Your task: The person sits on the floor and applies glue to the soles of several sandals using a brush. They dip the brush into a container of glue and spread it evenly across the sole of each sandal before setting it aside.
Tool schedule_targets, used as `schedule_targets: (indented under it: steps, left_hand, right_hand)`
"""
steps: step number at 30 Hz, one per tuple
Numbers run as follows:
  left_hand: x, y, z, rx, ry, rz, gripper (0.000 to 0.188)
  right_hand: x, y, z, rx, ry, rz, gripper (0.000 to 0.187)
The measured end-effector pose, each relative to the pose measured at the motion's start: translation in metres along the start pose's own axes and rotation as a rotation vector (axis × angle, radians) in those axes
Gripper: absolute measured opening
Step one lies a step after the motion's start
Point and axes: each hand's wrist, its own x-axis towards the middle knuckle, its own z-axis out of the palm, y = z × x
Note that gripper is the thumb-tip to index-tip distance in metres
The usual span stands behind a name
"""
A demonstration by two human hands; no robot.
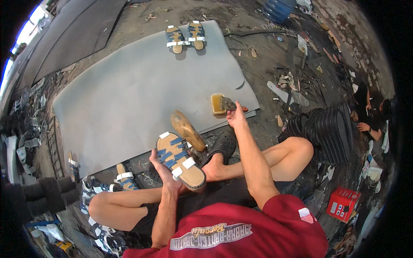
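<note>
one brush [226,103], one tub [218,112], one shoe last [186,129]

Red box [343,204], right; top, blue jug [278,9], probably.

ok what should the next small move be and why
Perhaps bring the flat, dark-bristled brush toward the tan-and-blue sandal: the right hand holds the brush at the square yellow tub, while the left hand supports the sandal.

Light is moderate and diffuse, with overexposed glare at the upper-left rim. Faint sheen covers the grey sheet [124,90]; soft shadows underlie the sandal pair [196,38]. The held sandal [187,173] is acceptably sharp. Edges bow outward (fisheye distortion), corners go black, and the right margin is dim.
</note>
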Motion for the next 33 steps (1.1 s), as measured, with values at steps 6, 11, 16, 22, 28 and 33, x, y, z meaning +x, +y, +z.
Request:
schedule_targets:
  steps: [6,11,16,22,28,33]
  left_hand:
    - [0.003,0.000,-0.017,-0.026,-0.011,-0.033,0.075]
    - [0.004,0.000,-0.023,-0.024,-0.052,-0.017,0.072]
    - [0.001,-0.001,-0.016,-0.019,-0.022,0.022,0.068]
    - [0.000,0.005,-0.021,-0.124,-0.028,-0.057,0.076]
    - [0.006,-0.002,-0.017,-0.090,-0.029,0.053,0.073]
    - [0.007,0.004,-0.021,-0.127,-0.043,0.097,0.069]
  right_hand:
    - [0.007,-0.010,0.003,-0.124,-0.112,0.107,0.038]
    - [0.016,-0.018,-0.005,-0.264,-0.139,-0.012,0.045]
    - [0.007,-0.051,-0.009,-0.257,-0.091,-0.057,0.046]
    - [-0.074,-0.042,0.034,-0.810,-0.054,-0.971,0.048]
    - [-0.087,-0.004,0.046,-1.460,-0.138,-1.392,0.043]
    - [-0.074,0.009,0.044,-1.343,-0.174,-1.483,0.041]
